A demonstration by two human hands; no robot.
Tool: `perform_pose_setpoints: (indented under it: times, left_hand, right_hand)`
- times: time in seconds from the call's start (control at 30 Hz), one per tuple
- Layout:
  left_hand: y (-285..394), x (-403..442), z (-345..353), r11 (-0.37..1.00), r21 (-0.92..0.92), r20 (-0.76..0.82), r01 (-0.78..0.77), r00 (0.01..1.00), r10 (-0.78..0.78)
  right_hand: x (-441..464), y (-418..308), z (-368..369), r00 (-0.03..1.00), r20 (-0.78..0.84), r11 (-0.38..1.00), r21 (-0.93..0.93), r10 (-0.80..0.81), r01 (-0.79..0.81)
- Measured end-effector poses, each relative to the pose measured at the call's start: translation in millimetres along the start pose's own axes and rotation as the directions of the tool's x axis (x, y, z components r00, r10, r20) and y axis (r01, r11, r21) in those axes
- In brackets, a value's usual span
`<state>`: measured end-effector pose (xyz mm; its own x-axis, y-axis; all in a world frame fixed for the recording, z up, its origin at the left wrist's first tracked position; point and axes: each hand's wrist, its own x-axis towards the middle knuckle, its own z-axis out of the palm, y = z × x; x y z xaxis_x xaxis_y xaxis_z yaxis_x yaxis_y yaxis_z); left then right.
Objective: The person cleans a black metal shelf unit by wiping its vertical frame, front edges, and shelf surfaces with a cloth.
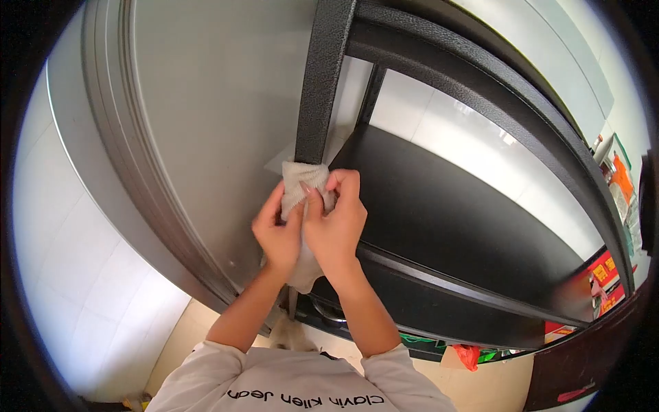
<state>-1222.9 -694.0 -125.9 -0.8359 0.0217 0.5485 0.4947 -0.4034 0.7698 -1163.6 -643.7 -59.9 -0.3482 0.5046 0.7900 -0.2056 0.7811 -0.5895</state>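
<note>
A whitish cloth (305, 175) is wrapped around the lower part of a black textured post (321, 89), which belongs to a black shelf rack. My left hand (278, 230) grips the cloth from the left side, fingers bent around the post. From the other side my right hand (340, 220) holds it too, with its thumb pressed on the front. Both thumbs lie close together on the cloth. Its loose end hangs below my hands, partly behind my wrists. The far sides of my fingers are hidden.
A grey panel (213, 123) stands close on the left of the post. To the right is a black shelf board (439, 206) with a lower rail (467, 281) in front. Red packaging (607, 275) sits at the far right. A furry animal (292, 335) appears near the floor below my arms.
</note>
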Motion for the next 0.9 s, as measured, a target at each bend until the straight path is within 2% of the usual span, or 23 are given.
perform_pose_setpoints:
  times: [0.07, 0.1, 0.2, 0.23, 0.33, 0.43, 0.53, 0.57, 0.67, 0.8, 0.9]
  left_hand:
    - [-31.4, -13.2, -4.7, 0.990, 0.089, 0.042, -0.107, 0.994, 0.104]
    - [-28.4, -18.2, -6.2, 0.995, 0.082, 0.087, -0.049, 0.995, 0.042]
    - [-39.2, -25.8, -15.7, 0.998, -0.067, 0.140, 0.013, 0.990, -0.004]
    - [-41.7, -24.7, -25.5, 0.989, -0.150, 0.219, 0.002, 0.975, 0.031]
    - [-35.7, -23.2, -25.0, 0.962, -0.259, 0.178, 0.087, 0.983, -0.041]
    - [-31.4, -15.0, -24.9, 0.991, -0.032, 0.158, 0.129, 0.980, -0.123]
    - [-7.8, 5.2, -14.4, 0.970, -0.216, 0.121, 0.116, 0.988, -0.092]
    - [3.5, 14.7, -9.6, 0.953, -0.273, 0.147, 0.129, 0.985, -0.092]
    - [22.1, 29.5, 2.7, 0.942, -0.318, 0.164, 0.110, 0.985, -0.060]
    - [-7.0, 14.6, -0.6, 0.976, -0.214, 0.157, 0.043, 0.988, -0.009]
    - [-42.5, -7.9, -19.9, 0.984, -0.143, 0.182, 0.102, 0.980, -0.075]
  right_hand:
    - [-9.9, 2.3, -2.9, 0.998, 0.057, 0.997, -0.078, 0.028, -0.023]
    - [-14.2, 2.5, -4.1, 0.991, 0.114, 0.993, -0.110, 0.065, -0.053]
    - [-27.1, 12.2, -0.1, 0.989, 0.130, 0.989, -0.142, 0.070, -0.051]
    - [-27.5, 10.4, -0.8, 0.989, 0.128, 0.988, -0.141, 0.073, -0.055]
    - [-28.0, 12.7, -0.5, 0.989, 0.117, 0.992, -0.106, 0.086, -0.074]
    - [-18.6, 9.7, -3.2, 0.987, 0.117, 0.994, 0.006, 0.111, -0.112]
    - [0.5, 9.0, -1.3, 0.997, 0.026, 0.994, 0.084, -0.074, 0.071]
    - [7.9, 3.3, -4.0, 0.999, 0.045, 0.992, 0.126, -0.003, -0.003]
    - [25.1, -5.1, -7.2, 0.997, 0.032, 0.995, 0.073, -0.066, 0.063]
    - [6.7, 7.1, -7.4, 0.998, 0.048, 0.996, 0.076, -0.052, 0.048]
    - [-22.4, 22.0, -3.0, 0.994, 0.105, 1.000, 0.023, -0.012, 0.010]
